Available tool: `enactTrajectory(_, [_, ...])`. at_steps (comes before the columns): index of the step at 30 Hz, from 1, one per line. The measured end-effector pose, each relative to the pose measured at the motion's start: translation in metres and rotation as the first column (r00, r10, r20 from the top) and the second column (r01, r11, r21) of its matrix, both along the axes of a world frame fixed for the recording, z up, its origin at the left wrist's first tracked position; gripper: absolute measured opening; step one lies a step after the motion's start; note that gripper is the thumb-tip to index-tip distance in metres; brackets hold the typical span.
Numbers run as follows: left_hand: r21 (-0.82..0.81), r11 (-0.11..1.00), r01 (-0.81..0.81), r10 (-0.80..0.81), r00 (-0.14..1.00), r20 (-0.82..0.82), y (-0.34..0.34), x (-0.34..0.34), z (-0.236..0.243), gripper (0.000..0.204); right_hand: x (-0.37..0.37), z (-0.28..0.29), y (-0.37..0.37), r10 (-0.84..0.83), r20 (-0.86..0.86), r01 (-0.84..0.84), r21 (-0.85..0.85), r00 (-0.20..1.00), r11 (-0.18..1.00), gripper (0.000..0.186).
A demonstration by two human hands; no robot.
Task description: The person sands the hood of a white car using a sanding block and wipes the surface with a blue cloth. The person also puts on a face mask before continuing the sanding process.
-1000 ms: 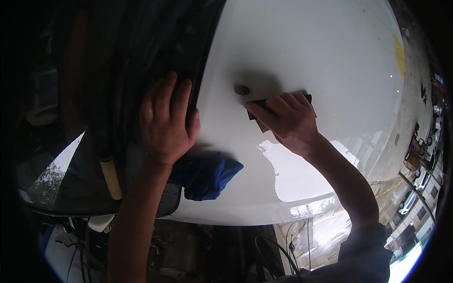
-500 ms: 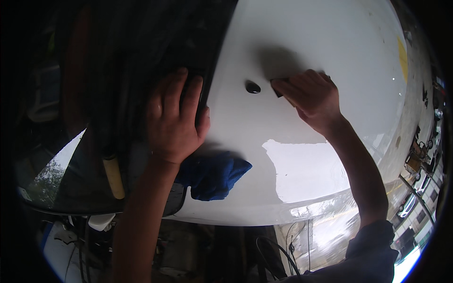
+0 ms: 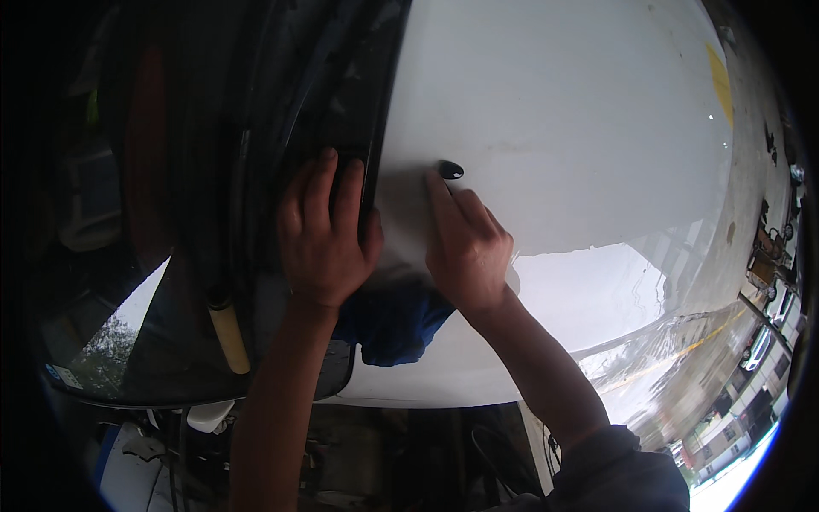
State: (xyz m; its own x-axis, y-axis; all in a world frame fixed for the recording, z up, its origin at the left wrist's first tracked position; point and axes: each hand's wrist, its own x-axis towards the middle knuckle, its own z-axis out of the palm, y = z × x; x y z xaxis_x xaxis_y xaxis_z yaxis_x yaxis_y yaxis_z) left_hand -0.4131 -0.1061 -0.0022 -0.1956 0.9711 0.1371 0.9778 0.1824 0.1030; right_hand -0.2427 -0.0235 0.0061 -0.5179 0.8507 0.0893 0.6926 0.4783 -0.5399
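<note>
My left hand [image 3: 322,235] lies palm down, fingers stretched out, on the dark glass and black trim [image 3: 372,175] bordering a white car panel [image 3: 546,94]. My right hand [image 3: 469,247] is on that panel, its index finger extended to the edge of a small glossy black oval fitting [image 3: 451,170]. Its other fingers are curled in, and whatever they hold is hidden beneath them. Between my wrists a crumpled blue cloth [image 3: 397,328] rests on the panel, partly covered by my right hand's shadow.
A tool with a pale yellow handle [image 3: 229,340] lies on the dark glass left of my left forearm. A yellow patch [image 3: 719,81] marks the far right side. Below the panel's near edge are dark parts and cables. Parked vehicles [image 3: 759,341] stand off to the right.
My right hand has moved left and nearer, from beyond the black fitting to right beside it. The dark flat piece under its fingers no longer shows. My left hand stays on the dark trim.
</note>
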Motion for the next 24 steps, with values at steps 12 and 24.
enactTrajectory(12, [-0.015, 1.0, 0.009, -0.009, 1.0, 0.005, 0.001, -0.001, 0.005, 0.06, -0.025, -0.002, -0.026, -0.271, -0.065, 0.265, -0.087, 0.96, 0.96, 0.058])
enactTrajectory(24, [-0.009, 1.0, 0.016, -0.016, 1.0, 0.008, 0.002, 0.001, 0.006, 0.059, -0.014, -0.01, -0.003, -0.112, -0.111, 0.117, 0.04, 0.988, 0.992, 0.053])
